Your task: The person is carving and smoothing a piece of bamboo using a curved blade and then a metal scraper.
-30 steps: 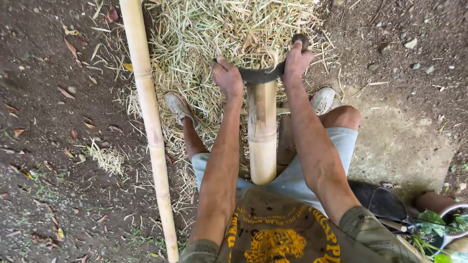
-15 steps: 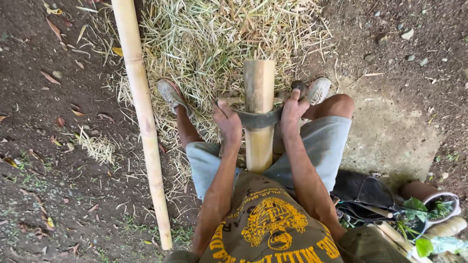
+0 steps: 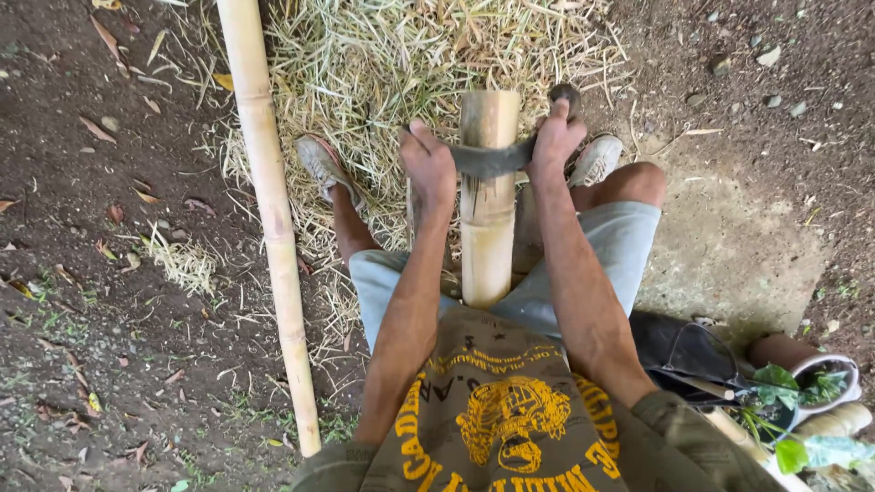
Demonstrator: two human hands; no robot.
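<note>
Left hand [image 3: 428, 169]: closed around the left end of the curved blade [image 3: 490, 159], just left of the short bamboo section [image 3: 488, 196].
Right hand [image 3: 554, 137]: closed around the blade's right end, where a dark rounded handle knob [image 3: 565, 94] shows above the fingers.
Blade: dark, lying across the bamboo section near its far end, touching its surface.
Bamboo section: upright and slightly tilted between the knees, near end resting at the lap.
Doing it well: it seems best to keep both hands level, so the blade bites evenly, and to keep the section braced between the legs so it does not roll.
Counts: two bamboo pieces, the short one and one long pole [image 3: 269, 219] lying on the ground to the left; one blade; two shoes; one heap of pale shavings [image 3: 383, 64]; one potted plant [image 3: 802, 383] near right.
</note>
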